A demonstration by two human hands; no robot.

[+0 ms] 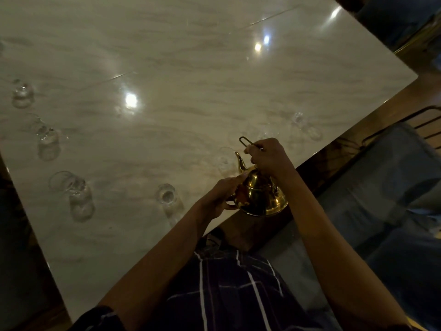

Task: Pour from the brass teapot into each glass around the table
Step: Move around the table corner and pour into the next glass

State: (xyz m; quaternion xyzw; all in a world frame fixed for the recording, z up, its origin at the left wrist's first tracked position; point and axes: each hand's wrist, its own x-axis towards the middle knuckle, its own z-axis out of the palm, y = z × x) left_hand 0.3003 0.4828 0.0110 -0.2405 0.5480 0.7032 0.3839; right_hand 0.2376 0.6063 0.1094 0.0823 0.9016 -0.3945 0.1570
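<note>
Brass teapot (260, 197) tilted above near table (167, 68) edge. Right hand (267, 156) grips its wire handle; left hand (222, 197) touches lid, fingers straight. Spout toward glass (225, 161) just beyond teapot.

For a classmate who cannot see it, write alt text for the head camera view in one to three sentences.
A person tilts a brass teapot at the near edge of a marble table, right hand gripping its wire handle, left hand steadying the body, spout aimed at a clear glass. More clear glasses stand along the table's edges in dim light.
</note>
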